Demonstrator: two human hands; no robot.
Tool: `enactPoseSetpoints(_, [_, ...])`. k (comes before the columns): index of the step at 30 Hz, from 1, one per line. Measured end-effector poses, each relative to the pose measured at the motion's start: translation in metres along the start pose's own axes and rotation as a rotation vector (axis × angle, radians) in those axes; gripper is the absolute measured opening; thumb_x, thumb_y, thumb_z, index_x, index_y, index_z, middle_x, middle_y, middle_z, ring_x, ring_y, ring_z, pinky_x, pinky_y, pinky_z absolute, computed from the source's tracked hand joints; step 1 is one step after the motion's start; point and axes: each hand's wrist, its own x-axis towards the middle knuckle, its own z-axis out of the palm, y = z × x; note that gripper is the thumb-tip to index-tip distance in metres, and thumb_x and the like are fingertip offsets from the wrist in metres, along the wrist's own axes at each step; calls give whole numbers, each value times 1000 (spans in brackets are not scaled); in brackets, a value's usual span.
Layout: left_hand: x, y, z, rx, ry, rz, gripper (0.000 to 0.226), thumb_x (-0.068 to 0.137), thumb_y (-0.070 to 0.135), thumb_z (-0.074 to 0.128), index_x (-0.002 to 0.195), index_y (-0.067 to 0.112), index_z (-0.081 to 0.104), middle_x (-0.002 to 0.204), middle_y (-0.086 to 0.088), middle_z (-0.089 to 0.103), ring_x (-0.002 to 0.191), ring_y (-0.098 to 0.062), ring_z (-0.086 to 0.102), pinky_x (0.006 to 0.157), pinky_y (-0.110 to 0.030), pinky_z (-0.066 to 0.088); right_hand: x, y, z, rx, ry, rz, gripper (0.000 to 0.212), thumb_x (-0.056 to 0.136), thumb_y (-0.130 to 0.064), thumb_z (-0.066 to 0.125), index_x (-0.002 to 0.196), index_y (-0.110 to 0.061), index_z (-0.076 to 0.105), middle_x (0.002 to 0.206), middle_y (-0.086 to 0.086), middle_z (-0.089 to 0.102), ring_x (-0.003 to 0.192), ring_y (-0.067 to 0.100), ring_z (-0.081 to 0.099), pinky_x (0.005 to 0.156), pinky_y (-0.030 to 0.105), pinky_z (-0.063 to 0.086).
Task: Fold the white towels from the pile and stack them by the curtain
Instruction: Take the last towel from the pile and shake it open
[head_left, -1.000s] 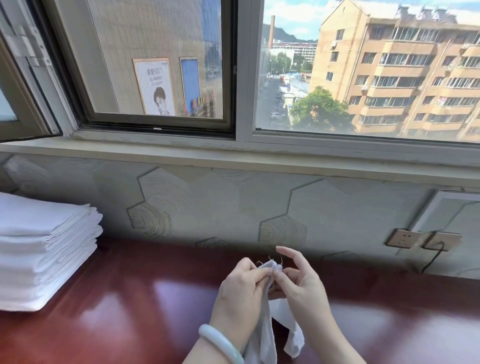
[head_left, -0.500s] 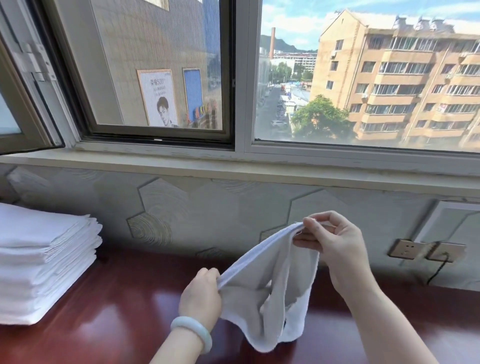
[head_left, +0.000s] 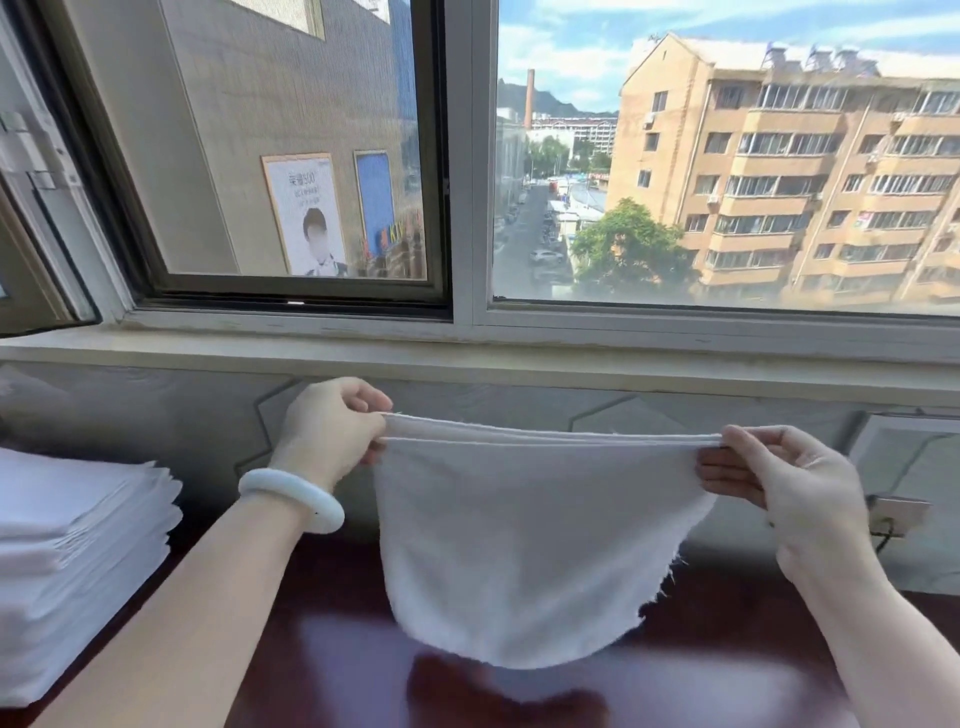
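Towel (head_left: 530, 519): doubled, taut; first fold, we judge.
Left hand (head_left: 332, 431): pinches nine-o'clock corners.
Right hand (head_left: 779, 478): pinches three-o'clock corners.
Table (head_left: 337, 597): next we should lay it here and halve it.

Bright daylight pours in through the window (head_left: 566, 156); we see the sunlit building (head_left: 779, 182) outside crisp and strongly lit, while the wall (head_left: 156, 415) under the sill (head_left: 519, 353) sits in soft, even shade. The glossy dark red tabletop (head_left: 337, 649) throws back pale patches of glare, with a dim shadow beneath the towel (head_left: 519, 545), whose lower hem looks slightly soft. We notice wide-angle bending at the edges, where the window frame (head_left: 93, 182) leans on the left, and the stack of towels (head_left: 78, 545) there is washed out, nearly without detail.
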Motion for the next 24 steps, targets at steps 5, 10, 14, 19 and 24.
enactPoseSetpoints(5, [17,1,-13,108,-391,-146,27,81,-4,56,94,13,73,76,-3,72,54,-12,61,43,-20,36,13,18,-1,-182,-118,179,18,90,-10,65,81,4,58,66,25,68,46,24,66,40,24,52])
enactPoseSetpoints(10, [41,-8,-1,-42,-396,-314,32,80,-18,49,93,2,71,76,-14,70,57,-16,66,44,-18,48,34,34,9,-156,-117,252,21,92,-12,63,86,6,57,67,22,70,54,28,70,45,26,55])
enactPoseSetpoints(14, [60,-11,20,-137,-341,-370,27,82,-25,50,93,-8,67,93,-24,68,76,-27,69,56,-23,59,54,44,23,-91,-108,395,20,93,-14,63,85,3,56,64,22,69,55,28,70,46,25,55])
enactPoseSetpoints(19, [90,14,25,-129,-240,-205,24,79,-25,53,78,-3,64,74,-19,64,52,-18,63,47,-18,53,85,22,42,-96,-41,278,16,92,-14,63,81,-5,57,53,9,67,43,15,64,42,20,51])
enactPoseSetpoints(24, [64,21,-1,-213,-219,-30,10,78,-9,73,81,-3,66,70,-11,66,62,-19,61,60,-20,55,63,-7,36,3,-76,127,16,92,-14,63,78,-9,58,56,6,68,45,11,62,45,16,50])
